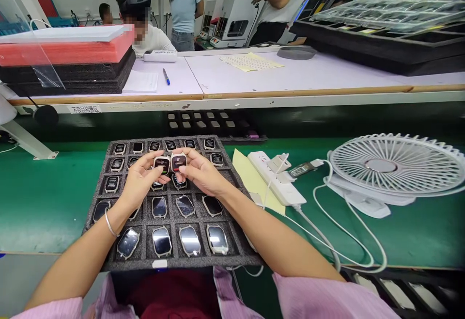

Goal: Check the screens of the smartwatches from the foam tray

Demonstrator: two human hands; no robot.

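Observation:
My left hand (pixel 140 178) grips a smartwatch body (pixel 162 165) without a strap, its thumb on the lit screen. Close beside it, my right hand (pixel 199 171) holds a second smartwatch body (pixel 178 162), thumb at the lower edge of its lit screen. Both are held up side by side over a grey foam tray (pixel 143 261). Rows of similar watch bodies lie in the tray's square pockets. In the far rows many screens show white text; a nearer watch (pixel 162 240) has a dark, reflective screen. My hands and forearms hide some pockets.
A white power strip (pixel 278 178) with plugs and cables lies right of the tray, near a white fan (pixel 397 164). Above runs a shelf (pixel 203 74) bearing foam stacks (pixel 65 74) and black trays (pixel 381 52). More watch bodies sit under it. People are beyond.

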